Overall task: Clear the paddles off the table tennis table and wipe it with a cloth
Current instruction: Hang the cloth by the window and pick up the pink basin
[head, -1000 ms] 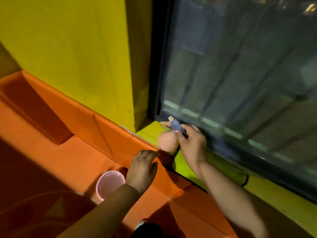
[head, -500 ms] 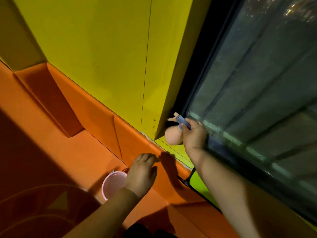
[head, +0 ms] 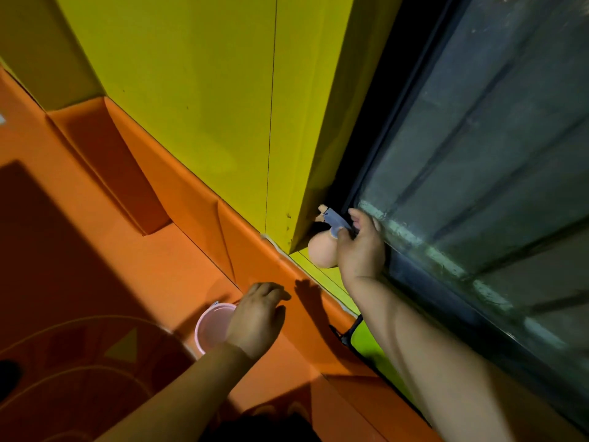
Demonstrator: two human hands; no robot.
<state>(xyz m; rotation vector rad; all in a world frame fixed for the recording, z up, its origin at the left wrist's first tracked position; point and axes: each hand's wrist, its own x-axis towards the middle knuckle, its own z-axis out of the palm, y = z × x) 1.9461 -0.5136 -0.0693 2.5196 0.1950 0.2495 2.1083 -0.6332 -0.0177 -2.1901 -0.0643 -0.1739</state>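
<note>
Nearest the viewer, the left hand (head: pixel 255 317) lies flat on a smooth orange padded ledge (head: pixel 153 244), fingers loosely spread and holding nothing. Just left of it, partly hidden by it, stands a round pink cup (head: pixel 210 327), plain pink inside. Farther off, the right hand (head: pixel 360 250) grips the blue-grey handle of a paddle (head: pixel 322 252) with a pale peach rounded blade. Beyond that hand, a smooth yellow wall (head: pixel 207 106) meets a dark-framed window (head: pixel 494 154).

Head view (close, tilted) looks down over right hand (head: pixel 361 250) toward window (head: pixel 478 154).
</note>
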